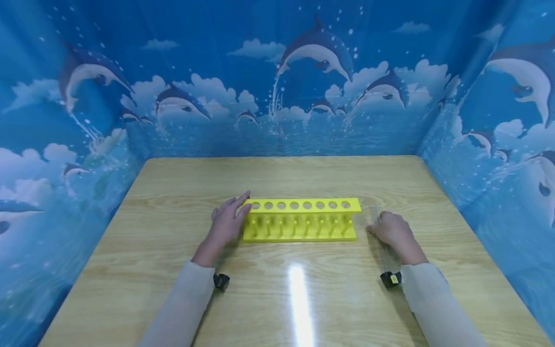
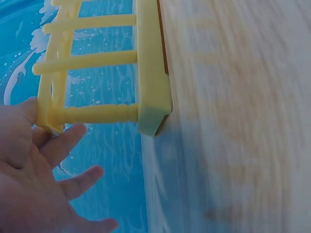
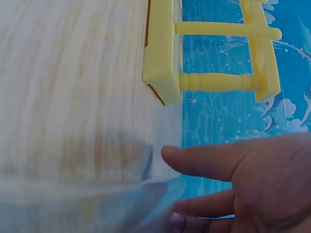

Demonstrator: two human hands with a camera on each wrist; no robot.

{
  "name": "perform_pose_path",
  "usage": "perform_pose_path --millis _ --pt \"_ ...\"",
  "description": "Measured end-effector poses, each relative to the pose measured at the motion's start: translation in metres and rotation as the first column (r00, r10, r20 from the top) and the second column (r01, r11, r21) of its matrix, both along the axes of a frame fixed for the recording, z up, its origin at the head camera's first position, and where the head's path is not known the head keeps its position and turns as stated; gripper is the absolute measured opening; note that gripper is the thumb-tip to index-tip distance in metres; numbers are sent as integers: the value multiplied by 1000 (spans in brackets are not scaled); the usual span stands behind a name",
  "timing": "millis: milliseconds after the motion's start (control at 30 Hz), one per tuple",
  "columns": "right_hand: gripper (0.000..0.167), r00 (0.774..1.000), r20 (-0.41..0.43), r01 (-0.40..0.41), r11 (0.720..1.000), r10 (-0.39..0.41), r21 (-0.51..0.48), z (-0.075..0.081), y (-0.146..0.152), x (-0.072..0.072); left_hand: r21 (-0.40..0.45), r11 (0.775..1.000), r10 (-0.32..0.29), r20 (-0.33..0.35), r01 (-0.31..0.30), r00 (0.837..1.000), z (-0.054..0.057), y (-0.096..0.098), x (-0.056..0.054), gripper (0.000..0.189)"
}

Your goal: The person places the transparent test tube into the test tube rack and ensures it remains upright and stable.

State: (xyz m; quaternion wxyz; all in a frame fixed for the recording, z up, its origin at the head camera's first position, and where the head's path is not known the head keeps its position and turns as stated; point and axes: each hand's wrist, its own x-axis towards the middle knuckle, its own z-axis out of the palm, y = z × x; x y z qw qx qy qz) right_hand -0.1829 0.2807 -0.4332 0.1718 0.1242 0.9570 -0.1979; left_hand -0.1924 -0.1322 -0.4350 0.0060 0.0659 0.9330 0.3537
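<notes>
A yellow test tube rack [image 1: 299, 226] stands on the table, with a row of holes along its top plate and pegs rising from its base. At its left end, my left hand [image 1: 228, 219] holds the top plate between thumb and index finger, while the other fingers spread outward [image 2: 80, 182]. To the right of the rack, apart from it, my right hand [image 1: 392, 229] grips a clear tube [image 1: 374, 212]. The tube's see-through wall [image 3: 97, 194] crosses the bottom of the right wrist view, where its exact shape is hard to make out.
The light wooden table [image 1: 195, 178] reaches back to a blue curtain [image 1: 208, 135] printed with dolphins, which also hangs on both sides. A bright light reflection lies on the tabletop in front of the rack.
</notes>
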Motion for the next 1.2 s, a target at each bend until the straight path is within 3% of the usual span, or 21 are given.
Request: perform_pose_path --millis 300,433,733,933,1200 --pt "40 1000 -5 -2 999 2 -33 1 2 3 15 1000 -3 8 3 1000 0 -1 3 49" --pt "41 1000 1 13 999 -13 -40 0 3 2 16 1000 9 -6 -9 1000 1 -2 2 49" --pt "37 1000 -8 7 999 -7 -50 -2 6 2 47 998 -37 27 36 999 3 -2 1 51" --pt "45 1000 7 24 996 -23 -90 -1 5 5 74 996 -55 21 53 998 2 -3 1 51" --pt "45 994 -113 -29 993 15 -118 5 8 3 64 997 -47 -10 48 999 3 -3 0 50"
